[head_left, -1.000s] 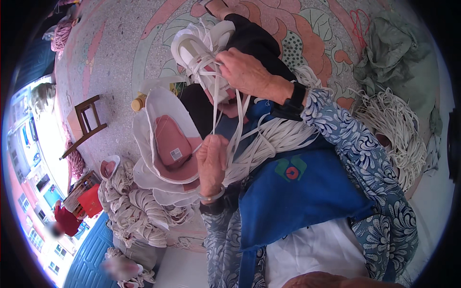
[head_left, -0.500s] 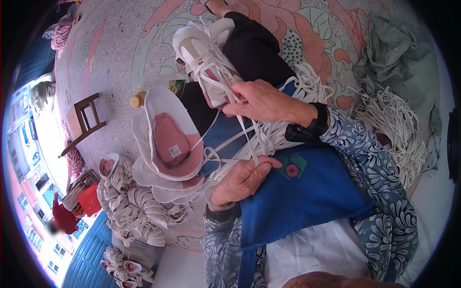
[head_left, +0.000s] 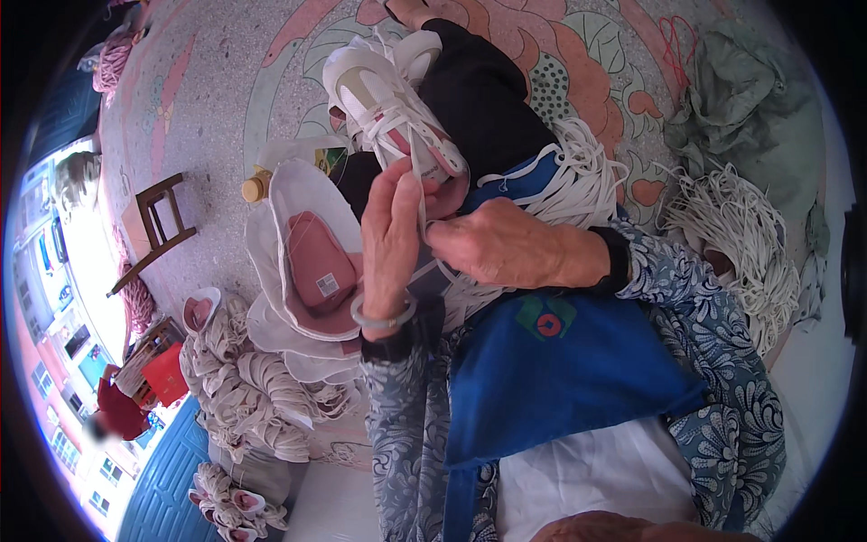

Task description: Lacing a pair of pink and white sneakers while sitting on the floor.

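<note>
By left hand (head_left: 390,230), pink-lined shoe upper (head_left: 313,246)

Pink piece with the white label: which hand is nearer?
Left. The left hand is just right of the pink piece; the right hand is farther right.

Terrazzo floor (head_left: 217,108): grey speckle w/ inlaid floral motif, pink, green & orange. Upper R: crumpled grey-green cloth (head_left: 736,99); thin red cord (head_left: 677,63) just beside. L side: brown wooden stool (head_left: 161,247) (poss. small chair, type unclear at this angle). Yellow bottle cap (head_left: 254,189) near ctr. Far L bkgd: red box (head_left: 164,375), person in red top (head_left: 122,411), pink bldg. facade (head_left: 54,388) w/ windows. Lower L: blue embossed panel (head_left: 167,483).
</note>
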### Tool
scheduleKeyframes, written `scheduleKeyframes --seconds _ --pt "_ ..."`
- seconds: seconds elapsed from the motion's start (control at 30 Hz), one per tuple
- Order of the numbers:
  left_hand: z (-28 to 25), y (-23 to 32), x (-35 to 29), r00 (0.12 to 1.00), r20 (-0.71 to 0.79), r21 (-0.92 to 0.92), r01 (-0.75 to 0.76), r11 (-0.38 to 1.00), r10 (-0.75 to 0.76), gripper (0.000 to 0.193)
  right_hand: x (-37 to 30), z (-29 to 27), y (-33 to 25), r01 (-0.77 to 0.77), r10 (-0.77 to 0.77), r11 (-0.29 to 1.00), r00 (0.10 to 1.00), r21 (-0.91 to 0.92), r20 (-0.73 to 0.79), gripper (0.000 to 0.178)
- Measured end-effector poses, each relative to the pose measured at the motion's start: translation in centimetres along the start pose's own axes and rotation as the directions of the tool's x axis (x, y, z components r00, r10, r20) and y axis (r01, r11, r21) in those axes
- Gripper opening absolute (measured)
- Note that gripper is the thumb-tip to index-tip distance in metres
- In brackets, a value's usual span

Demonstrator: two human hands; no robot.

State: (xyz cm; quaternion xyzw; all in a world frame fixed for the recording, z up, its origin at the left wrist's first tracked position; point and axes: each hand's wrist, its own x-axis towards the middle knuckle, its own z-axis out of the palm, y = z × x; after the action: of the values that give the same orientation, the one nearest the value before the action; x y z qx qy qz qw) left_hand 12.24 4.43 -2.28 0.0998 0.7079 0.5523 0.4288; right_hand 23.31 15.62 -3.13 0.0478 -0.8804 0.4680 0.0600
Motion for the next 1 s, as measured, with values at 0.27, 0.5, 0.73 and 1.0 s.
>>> scheduleKeyframes --seconds 0.27,0.5,0.73,1.0 --pt "-0.8 -1.6 1.0 0.998 0.057 0.167 0.010 0.986 -0.020 0.024 -0.4 -1.2 1.1 0.003 0.001 1.000 0.992 -0.030 0.126 0.010" --pt "-0.4 -0.7 -1.5 0.991 0.105 -0.457 -0.026 0.889 0.083 0.022 0.5 -3.9 4.1 -0.297 0.303 0.918 0.953 0.264 0.021 0.019" --pt "1.4 -0.9 -3.2 0.965 0.259 -0.320 0.122 0.939 -0.037 0.025 4.3 -0.6 3.3 -0.381 0.589 -0.120 0.716 0.917 0.374 0.030" --pt "-11.0 -0.3 -14.3 0.846 -0.437 -0.750 -0.531 0.395 0.306 0.022 0.5 -5.3 10.5 -0.360 0.683 -0.004 0.680 0.933 0.266 0.017"
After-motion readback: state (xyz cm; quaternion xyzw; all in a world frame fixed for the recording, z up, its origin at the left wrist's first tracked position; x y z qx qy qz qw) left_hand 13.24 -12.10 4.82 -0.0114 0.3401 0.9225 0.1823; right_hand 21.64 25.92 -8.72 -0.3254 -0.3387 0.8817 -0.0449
